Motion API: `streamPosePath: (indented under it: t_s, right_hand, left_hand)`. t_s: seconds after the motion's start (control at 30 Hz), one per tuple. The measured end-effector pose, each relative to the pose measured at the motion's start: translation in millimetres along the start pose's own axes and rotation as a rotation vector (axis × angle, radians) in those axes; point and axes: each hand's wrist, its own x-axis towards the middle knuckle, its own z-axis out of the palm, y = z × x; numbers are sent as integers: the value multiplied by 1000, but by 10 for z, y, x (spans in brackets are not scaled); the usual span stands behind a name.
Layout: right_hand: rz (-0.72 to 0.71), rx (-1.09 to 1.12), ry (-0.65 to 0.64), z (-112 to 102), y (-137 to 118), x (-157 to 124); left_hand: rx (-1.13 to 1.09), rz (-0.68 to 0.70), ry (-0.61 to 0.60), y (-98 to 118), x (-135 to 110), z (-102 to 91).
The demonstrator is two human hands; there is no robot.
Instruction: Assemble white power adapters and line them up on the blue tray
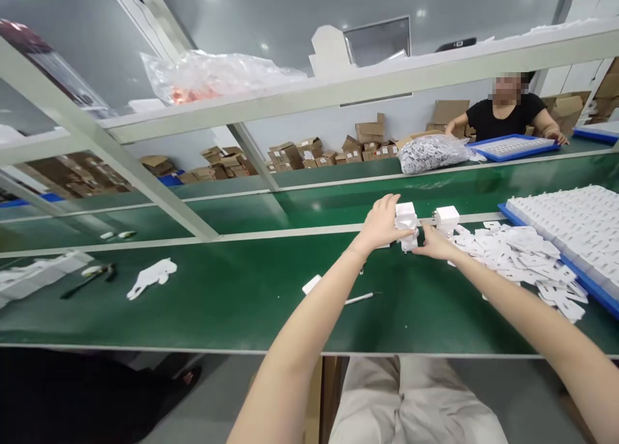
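My left hand [382,223] is closed around a small stack of white plug chargers [406,216], its thumb across the near side. Just right of the stack is my right hand [436,243], thumb and index finger apart, pointing at the chargers; its other fingers are partly hidden. Another white plug charger [447,217], prongs facing left, sits directly behind my right hand; whether they touch I cannot tell. Beside my right wrist lies a heap of flat white cut-out pieces [522,257]. A thin white pen-like tool [358,299] and a white block [312,284] lie near my left forearm.
At right, a blue tray [592,288] holds rows of white parts. Further left on the green bench [232,302] are a flat white piece [152,276] and a dark-handled tool [89,279]. Across the bench, a person [505,118] sits behind a blue tray [517,149] and a bag of parts [435,154].
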Motion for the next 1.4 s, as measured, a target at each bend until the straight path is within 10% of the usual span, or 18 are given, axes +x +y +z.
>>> streamPosePath:
  t_s: [0.13, 0.27, 0.73, 1.1, 1.4]
  right_hand:
    - [78, 117, -43, 343, 115, 196]
    - [76, 128, -44, 447, 165, 266]
    - [-177, -225, 111, 233, 13, -1030]
    - [-235, 384, -25, 163, 252, -1340]
    - [-313, 274, -152, 85, 307, -1162]
  left_hand:
    - [69, -68, -233, 69, 667, -38]
    - [53, -107, -355, -41, 774, 32]
    - [-384, 35, 78, -251, -1140, 823]
    - [-338, 34, 175, -325, -1516, 1028]
    - [-476, 81, 108, -408, -1402, 1211]
